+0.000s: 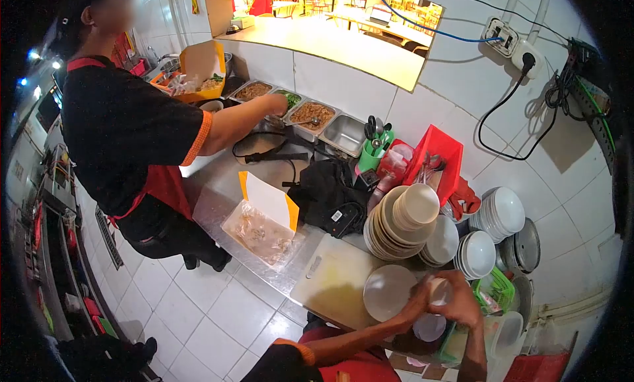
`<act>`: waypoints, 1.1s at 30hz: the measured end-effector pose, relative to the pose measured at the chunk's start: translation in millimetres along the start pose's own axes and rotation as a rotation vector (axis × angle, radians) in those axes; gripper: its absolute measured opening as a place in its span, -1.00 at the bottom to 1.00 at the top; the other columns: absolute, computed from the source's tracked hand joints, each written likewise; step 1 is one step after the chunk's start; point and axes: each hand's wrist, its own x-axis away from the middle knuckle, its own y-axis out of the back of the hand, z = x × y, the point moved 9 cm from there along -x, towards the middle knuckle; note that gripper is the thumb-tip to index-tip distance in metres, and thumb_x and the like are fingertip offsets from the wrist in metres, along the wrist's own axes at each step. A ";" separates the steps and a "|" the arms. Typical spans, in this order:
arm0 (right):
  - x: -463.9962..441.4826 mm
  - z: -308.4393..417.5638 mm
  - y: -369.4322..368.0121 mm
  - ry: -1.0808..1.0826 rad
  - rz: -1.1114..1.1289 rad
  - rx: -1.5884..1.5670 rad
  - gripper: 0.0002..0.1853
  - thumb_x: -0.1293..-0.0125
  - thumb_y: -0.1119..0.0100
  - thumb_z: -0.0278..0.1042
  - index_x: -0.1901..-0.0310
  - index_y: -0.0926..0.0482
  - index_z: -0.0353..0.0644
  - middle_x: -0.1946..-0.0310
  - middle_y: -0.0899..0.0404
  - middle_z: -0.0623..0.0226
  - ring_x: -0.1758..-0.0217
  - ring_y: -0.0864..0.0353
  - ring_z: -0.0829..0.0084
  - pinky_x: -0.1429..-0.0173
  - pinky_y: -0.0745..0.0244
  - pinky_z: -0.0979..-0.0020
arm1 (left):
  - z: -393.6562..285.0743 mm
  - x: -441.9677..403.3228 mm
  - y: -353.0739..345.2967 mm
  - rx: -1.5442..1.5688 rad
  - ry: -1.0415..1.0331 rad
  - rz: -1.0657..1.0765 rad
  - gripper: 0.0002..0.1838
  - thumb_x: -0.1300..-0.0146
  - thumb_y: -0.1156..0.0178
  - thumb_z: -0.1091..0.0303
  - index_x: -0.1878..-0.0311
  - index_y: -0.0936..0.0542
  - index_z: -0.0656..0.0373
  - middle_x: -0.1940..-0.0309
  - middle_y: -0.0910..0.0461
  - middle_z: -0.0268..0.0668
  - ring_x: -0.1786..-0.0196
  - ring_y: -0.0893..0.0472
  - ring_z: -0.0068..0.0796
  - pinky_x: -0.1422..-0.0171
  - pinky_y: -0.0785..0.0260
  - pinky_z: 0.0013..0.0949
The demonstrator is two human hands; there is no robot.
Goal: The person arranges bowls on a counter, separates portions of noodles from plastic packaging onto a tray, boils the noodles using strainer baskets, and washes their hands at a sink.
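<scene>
My left hand (pixel 417 301) and my right hand (pixel 460 296) meet at the lower right, both closed around a small whitish round item (pixel 440 291), perhaps a cup. Its contents cannot be made out. Just left of my hands lies a white bowl (pixel 389 292), partly on the cutting board (pixel 333 276). Below my hands is a small round white container (pixel 429 327). Behind them stand a tall stack of cream bowls and plates (pixel 403 217) and stacks of white bowls (pixel 477 253).
A co-worker (pixel 125 117) stands at left, one arm reaching over the metal food trays (pixel 312 115). An open box (pixel 264 223), black bag (pixel 330 197), red bin (pixel 441 158), green utensil holder (pixel 371 158) and green basket (pixel 496 289) occupy the counter.
</scene>
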 end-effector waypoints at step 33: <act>46.6 -248.1 -3.9 -0.485 -0.219 0.420 -0.05 0.38 -0.50 -0.07 -0.07 -0.23 -0.37 -0.01 -0.27 -0.08 -0.11 -0.31 -0.06 -0.16 -0.33 0.09 | 41.6 -66.3 -1.3 -0.486 0.079 -0.216 -0.39 -0.14 0.16 0.35 -0.31 -0.17 0.31 -0.27 -0.20 0.04 -0.32 -0.23 -0.09 -0.38 -0.02 -0.22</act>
